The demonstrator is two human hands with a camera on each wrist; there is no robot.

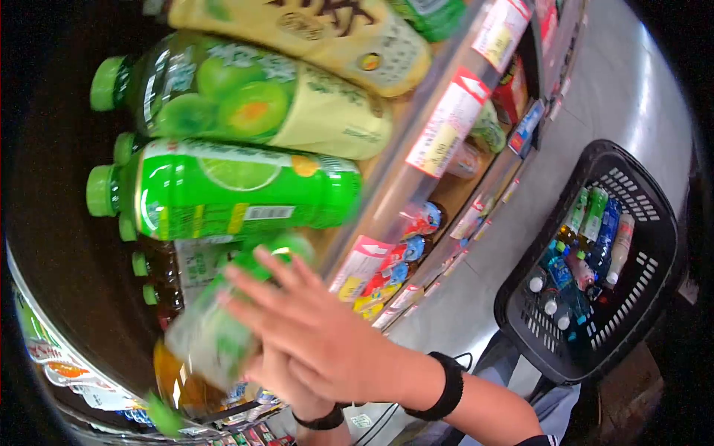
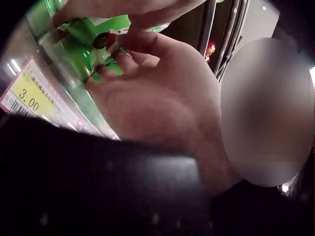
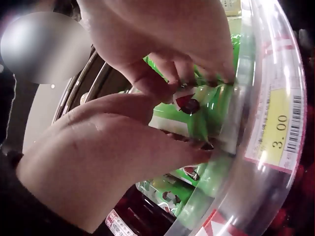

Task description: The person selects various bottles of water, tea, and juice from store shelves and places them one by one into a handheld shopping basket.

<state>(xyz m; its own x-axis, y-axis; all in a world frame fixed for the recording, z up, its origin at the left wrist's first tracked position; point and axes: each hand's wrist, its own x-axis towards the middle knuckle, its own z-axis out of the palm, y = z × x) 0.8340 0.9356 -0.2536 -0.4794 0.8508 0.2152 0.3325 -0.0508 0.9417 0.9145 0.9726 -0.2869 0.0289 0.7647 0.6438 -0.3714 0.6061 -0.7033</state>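
In the head view, a blurred bottle with a green and white label (image 1: 216, 327) is at the shelf's front, held between both hands. My right hand (image 1: 312, 342) lies across its near side, fingers spread and bent round it. Behind and below, my left hand (image 1: 286, 379) is partly covered by the right. Both wrist views show fingers closing on glossy green packaging (image 2: 83, 42) (image 3: 209, 108) beside the clear shelf lip; the left palm (image 2: 157, 108) and right palm (image 3: 103, 152) are close to each other. Some fingertips are hidden.
Larger green-capped bottles (image 1: 245, 186) lie sideways in the tilted head view, beside the held one. A price strip (image 1: 446, 126) edges the shelf. Lower shelves hold small bottles (image 1: 424, 219). A black basket (image 1: 513, 312) with several drinks stands on the grey floor (image 1: 580, 89).
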